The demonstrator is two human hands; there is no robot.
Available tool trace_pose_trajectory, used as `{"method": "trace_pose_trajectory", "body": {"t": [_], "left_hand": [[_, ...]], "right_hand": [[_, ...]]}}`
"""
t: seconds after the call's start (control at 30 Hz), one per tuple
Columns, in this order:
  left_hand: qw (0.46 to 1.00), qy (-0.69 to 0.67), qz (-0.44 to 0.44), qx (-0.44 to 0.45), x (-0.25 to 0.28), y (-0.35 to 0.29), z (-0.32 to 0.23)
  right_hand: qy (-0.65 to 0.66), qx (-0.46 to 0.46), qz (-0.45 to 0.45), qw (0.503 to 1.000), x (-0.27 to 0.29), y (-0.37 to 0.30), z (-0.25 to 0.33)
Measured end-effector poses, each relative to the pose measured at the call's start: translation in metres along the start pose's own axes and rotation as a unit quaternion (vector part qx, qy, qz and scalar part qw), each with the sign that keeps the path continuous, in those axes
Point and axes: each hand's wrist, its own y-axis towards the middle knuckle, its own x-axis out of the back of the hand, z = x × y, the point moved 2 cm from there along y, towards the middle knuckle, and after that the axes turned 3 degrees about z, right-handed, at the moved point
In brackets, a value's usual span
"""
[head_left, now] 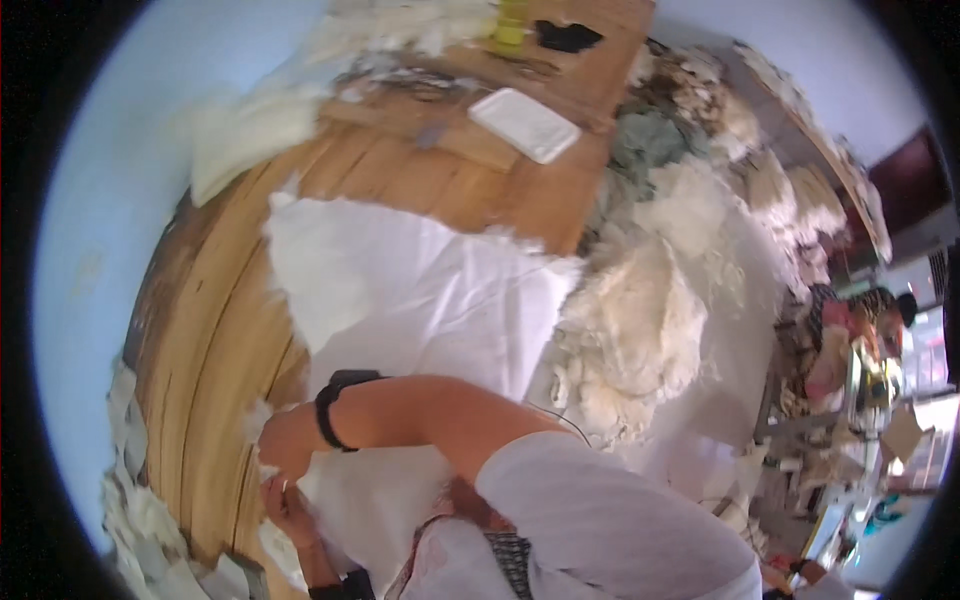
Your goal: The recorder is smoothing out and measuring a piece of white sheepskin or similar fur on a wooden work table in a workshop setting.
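Observation:
A large white hide with ragged, furry edges [390,270] lies smooth side up across the wooden table [230,330] and continues under my right arm toward my body. My right hand [287,442], below a black wristband, is closed at the hide's left border; its fingers are blurred, and a white tuft shows beyond it. Just below it, my left hand [287,508] has bent fingers closed on the same border, with a small white spot on one finger. White fur hangs beneath the left hand. My right forearm and pale sleeve hide the hide's near part.
A white plastic tray [525,124], a yellow container [510,25] and a black scrap [568,37] are on the table's far part. Cream fleeces [640,320] are heaped to the right. Pale scraps [140,520] lie lower left. Another person [850,330] sits far right.

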Motion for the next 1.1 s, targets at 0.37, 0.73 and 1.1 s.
{"method": "trace_pose_trajectory", "body": {"t": [0.37, 0.73, 1.1], "left_hand": [[0.998, -0.028, -0.045, 0.023, -0.002, 0.013, -0.029], [0.989, -0.052, -0.112, 0.084, -0.007, 0.003, -0.024], [0.991, 0.018, -0.119, 0.057, -0.001, 0.009, -0.043]], "right_hand": [[-0.165, 0.233, -0.063, 0.956, -0.005, -0.011, 0.017], [0.146, 0.183, -0.111, 0.966, 0.004, -0.047, 0.071], [0.447, -0.003, -0.525, 0.724, 0.185, -0.196, -0.042]]}}
